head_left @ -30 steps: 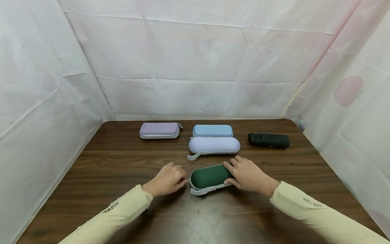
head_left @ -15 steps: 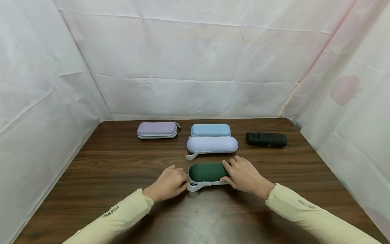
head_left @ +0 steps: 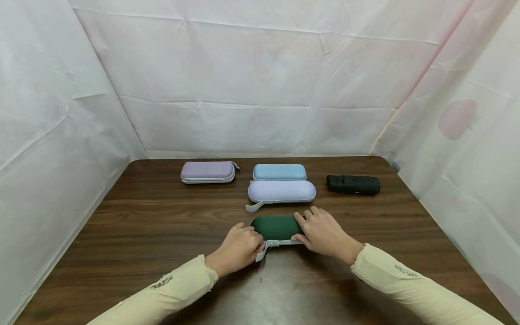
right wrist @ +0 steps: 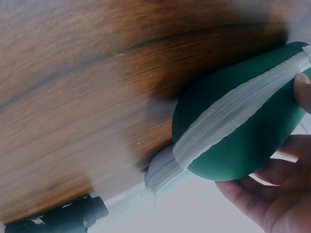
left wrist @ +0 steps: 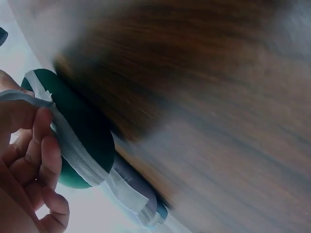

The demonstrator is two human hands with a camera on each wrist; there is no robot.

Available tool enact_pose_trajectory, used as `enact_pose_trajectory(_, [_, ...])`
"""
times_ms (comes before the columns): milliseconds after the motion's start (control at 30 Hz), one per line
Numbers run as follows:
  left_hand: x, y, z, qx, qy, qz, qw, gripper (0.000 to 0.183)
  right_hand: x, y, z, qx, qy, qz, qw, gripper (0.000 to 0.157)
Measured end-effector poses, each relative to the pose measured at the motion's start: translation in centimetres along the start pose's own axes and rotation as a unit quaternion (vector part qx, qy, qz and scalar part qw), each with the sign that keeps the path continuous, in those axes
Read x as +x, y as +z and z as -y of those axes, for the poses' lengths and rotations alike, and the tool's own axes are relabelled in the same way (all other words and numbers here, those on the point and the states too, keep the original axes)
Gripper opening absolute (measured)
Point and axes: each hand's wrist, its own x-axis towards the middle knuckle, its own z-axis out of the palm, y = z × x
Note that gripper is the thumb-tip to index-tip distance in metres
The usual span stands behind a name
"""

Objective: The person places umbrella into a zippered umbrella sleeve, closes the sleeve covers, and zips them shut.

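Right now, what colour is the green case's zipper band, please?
The zipper band is light grey, clearest in the right wrist view.

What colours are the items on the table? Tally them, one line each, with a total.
Green: 1, the green case
Blue: 1, the light blue case
Purple: 2, the mauve case and lavender case
Black: 1, the black item
Total: 5

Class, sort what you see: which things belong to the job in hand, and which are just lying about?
In the job:
green case, with its zip and grey strap
right hand, gripping the case
left hand, fingers curled at the zip

Just lying about:
purple case
light-blue case
lavender case
black cylindrical item
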Motion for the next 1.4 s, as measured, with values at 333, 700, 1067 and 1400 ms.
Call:
enact_pose_trajectory(333, [-0.7,-0.3,1.7,-0.055,-0.046,-0.013,0.9973,0.025,-0.5,-0.5,-1.1,0.054,-0.009,0.043,0.998,0.067])
enact_pose_trajectory(700, [-0.2,-0.6,2.7,-0.216,-0.142,0.059,0.9642,0.063,-2.2,-0.3,-4.2,0.212,0.013,0.093,0.973,0.074])
enact_pose_trajectory(1067, [0.6,-0.1,3.4,-0.224,-0.146,0.025,0.9632,0.057,-0.9,0.4,-5.1,0.212,0.004,0.080,0.974,0.071])
enact_pose_trajectory(1400, [1.7,0.5,5.1,-0.217,-0.170,0.025,0.9610,0.057,0.8,1.7,-6.1,0.212,-0.018,0.033,0.976,0.071])
